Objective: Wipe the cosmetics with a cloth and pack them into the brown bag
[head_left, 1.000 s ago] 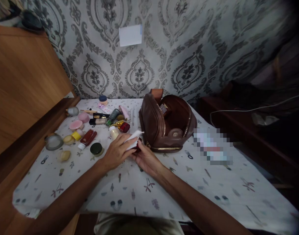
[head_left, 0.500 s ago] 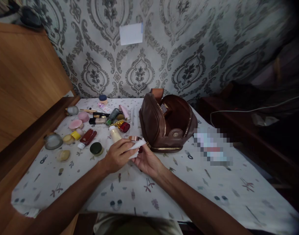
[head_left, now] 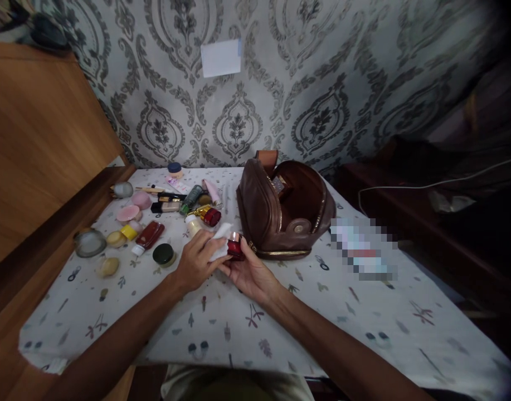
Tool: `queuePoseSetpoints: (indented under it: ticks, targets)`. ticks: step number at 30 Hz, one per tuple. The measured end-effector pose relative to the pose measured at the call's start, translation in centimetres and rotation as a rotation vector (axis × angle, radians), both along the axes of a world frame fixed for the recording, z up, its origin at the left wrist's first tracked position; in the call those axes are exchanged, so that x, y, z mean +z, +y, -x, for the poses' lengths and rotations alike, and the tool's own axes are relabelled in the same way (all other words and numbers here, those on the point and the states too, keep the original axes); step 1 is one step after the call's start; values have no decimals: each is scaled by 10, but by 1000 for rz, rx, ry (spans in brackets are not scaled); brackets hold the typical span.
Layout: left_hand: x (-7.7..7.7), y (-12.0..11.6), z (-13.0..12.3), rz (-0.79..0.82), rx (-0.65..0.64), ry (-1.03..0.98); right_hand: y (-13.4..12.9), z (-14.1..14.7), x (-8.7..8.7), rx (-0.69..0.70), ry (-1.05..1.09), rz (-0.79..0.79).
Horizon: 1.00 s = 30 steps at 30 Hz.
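Between my hands, just in front of the bag, is a small dark red jar (head_left: 235, 248) with a shiny rose-gold part on top. My right hand (head_left: 252, 274) grips the jar from the right, thumb along its side. A folded white tissue (head_left: 220, 243) is pinched in my left hand (head_left: 198, 260) and pressed against the jar's left side. Behind my left hand stands a cream-coloured bottle (head_left: 192, 224), partly covered by the hand. To the right, a brown leather bag (head_left: 261, 217) stands unzipped, its dark interior showing.
Left of my hands lie a dark-lidded jar (head_left: 164, 254), a dark red bottle (head_left: 150, 236), pink round containers (head_left: 129, 213) and several other cosmetics. A blurred-out packet (head_left: 361, 248) lies right of the bag. A wooden panel (head_left: 46, 106) borders the left side; a patterned wall stands behind.
The tissue has shifted left and up off the jar's front, so its dark red body now shows. My left hand has moved slightly left; my right hand stays nearly in place.
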<state>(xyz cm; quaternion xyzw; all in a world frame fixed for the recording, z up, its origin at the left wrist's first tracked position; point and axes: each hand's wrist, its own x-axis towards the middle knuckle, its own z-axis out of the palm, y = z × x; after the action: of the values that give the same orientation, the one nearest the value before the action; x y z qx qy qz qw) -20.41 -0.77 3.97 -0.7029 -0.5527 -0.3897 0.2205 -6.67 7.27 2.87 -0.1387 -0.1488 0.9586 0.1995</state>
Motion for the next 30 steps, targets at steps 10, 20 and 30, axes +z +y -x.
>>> queuePoseSetpoints:
  ticks: [10, 20, 30]
  targets:
    - [-2, -1, 3, 37, 15, -43, 6, -2, -6, 12, -28, -18]
    - [-7, -2, -4, 158, -5, -234, 7, -4, 0, -44, 0, 29]
    - [-3, 1, 3, 34, -16, -220, 6, -1, -5, -13, -33, 17]
